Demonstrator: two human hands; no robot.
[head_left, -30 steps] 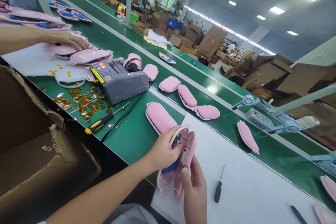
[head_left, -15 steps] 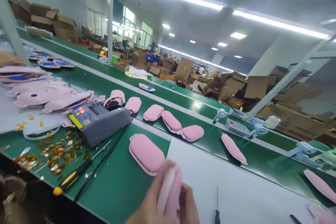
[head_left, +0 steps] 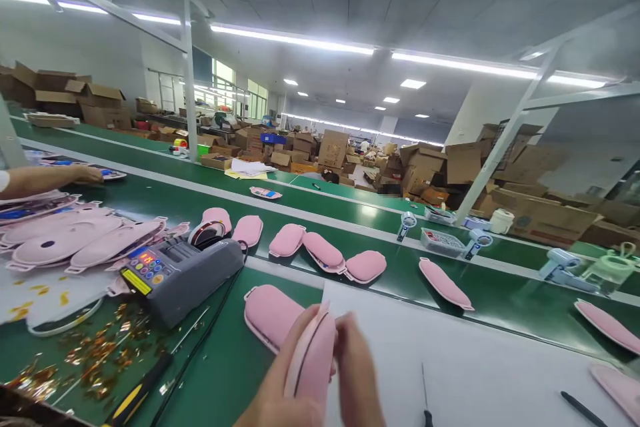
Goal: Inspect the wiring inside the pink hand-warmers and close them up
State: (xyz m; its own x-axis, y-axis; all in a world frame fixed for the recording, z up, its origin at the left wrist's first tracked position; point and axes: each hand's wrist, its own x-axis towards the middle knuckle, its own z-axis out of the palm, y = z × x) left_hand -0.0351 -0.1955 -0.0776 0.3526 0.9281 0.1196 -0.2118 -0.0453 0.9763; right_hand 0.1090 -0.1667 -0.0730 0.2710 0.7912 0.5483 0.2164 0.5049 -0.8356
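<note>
Held on edge over the near side of the bench is a pink oval plastic case (head_left: 317,363), its dark side seam facing up and toward me. My left hand (head_left: 280,383) is wrapped round it from the left. On its other side, my right hand (head_left: 357,367) has curled fingers pressed at the right edge; the fingertips are partly hidden and slightly blurred. Just behind lies another pink case (head_left: 273,313), partly covered by my left hand. A thin screwdriver (head_left: 427,407) rests on the white sheet (head_left: 400,333) to the right.
A grey tape dispenser (head_left: 185,280) stands left, near a yellow-black screwdriver (head_left: 140,390) and gold tape scraps (head_left: 100,353). Several pink shells (head_left: 95,240) are piled beyond. A co-worker's hand (head_left: 90,173) reaches in at far left. More pink cases (head_left: 325,250) line the green belt (head_left: 395,280).
My view has tilted up and levelled. The case in my hands now shows its seam more plainly, and my right hand sits farther out at its edge. The co-worker's hand has reached further right.
</note>
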